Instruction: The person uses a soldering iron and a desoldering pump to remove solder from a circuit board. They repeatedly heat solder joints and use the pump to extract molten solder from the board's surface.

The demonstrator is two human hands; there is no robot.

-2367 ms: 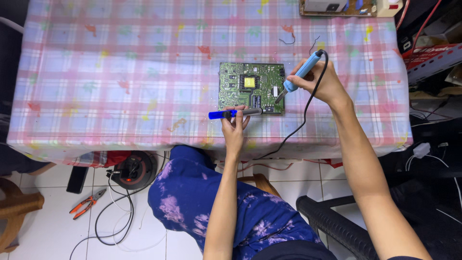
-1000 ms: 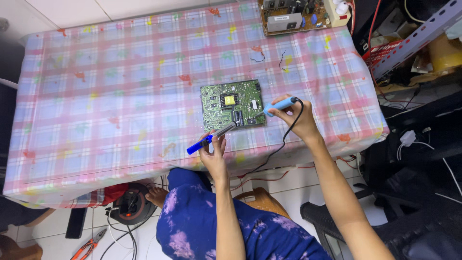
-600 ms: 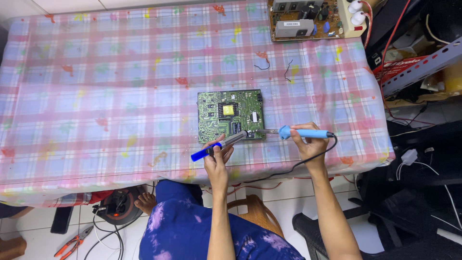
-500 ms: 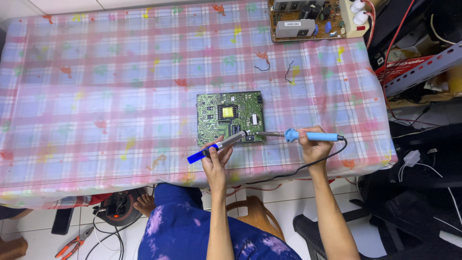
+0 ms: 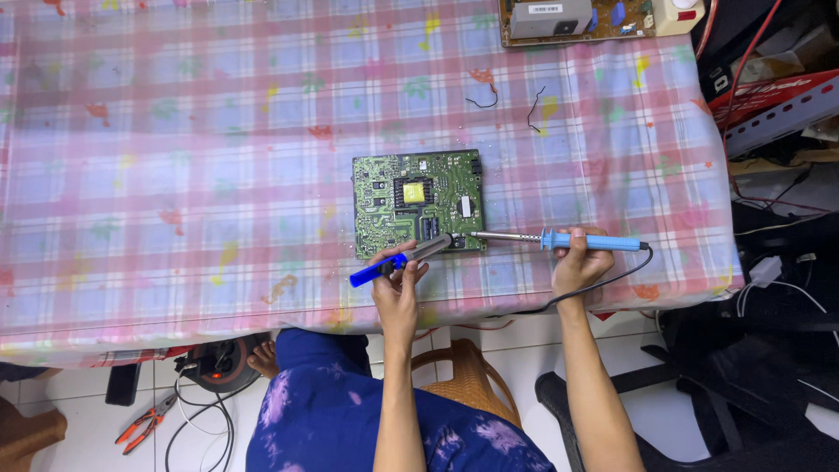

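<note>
Item: green circuit board (image 5: 418, 203), flat and rectangular, lying component side up just right of frame centre on a table draped in a soft pink-and-blue checked cloth (image 5: 175, 175), near the front edge so both forearms reach it from the seat below. Left hand (image 5: 398, 284): closed around a desoldering pump (image 5: 400, 260), blue plastic grip with a grey metal barrel, held slanted like a pen so its nozzle touches the board's lower edge. Right hand (image 5: 577, 262): wrapped around the blue handle of a soldering iron (image 5: 559, 239), laid almost level, its thin metal shaft pointing left with the tip at the board's lower right corner, just beside the nozzle; the black cord (image 5: 603, 284) droops off the table edge, clear of the work. Also present: a second board with a grey block (image 5: 577, 17), upper right; two curled black wire offcuts (image 5: 507, 100) above the green board; orange-handled pliers (image 5: 144, 421) on the tiled floor, lower left; a woven cane seat (image 5: 463, 380) beneath the person.
</note>
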